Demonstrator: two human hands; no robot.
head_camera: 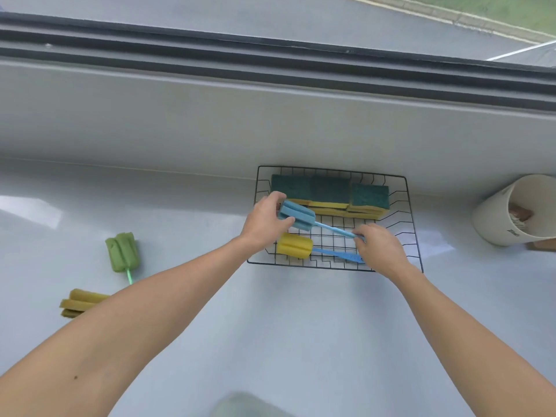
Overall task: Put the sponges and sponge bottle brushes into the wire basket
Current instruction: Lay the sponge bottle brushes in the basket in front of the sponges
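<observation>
A black wire basket (411, 224) sits on the white counter against the wall. Several green-and-yellow sponges (329, 192) are stacked along its far side. A yellow-headed bottle brush (294, 245) with a blue handle lies in its near part. Over the basket I hold a blue sponge bottle brush (298, 216): my left hand (264, 224) grips its foam head and my right hand (379, 246) pinches its handle end. Outside the basket, to the left, lie a green sponge bottle brush (122, 251) and an olive-yellow sponge brush head (79, 303), partly hidden by my left forearm.
A white cup (496, 215) with some items inside stands at the right, on a brown coaster. A grey window sill and dark window frame run along the back. A blurred pale object (243, 406) shows at the bottom edge.
</observation>
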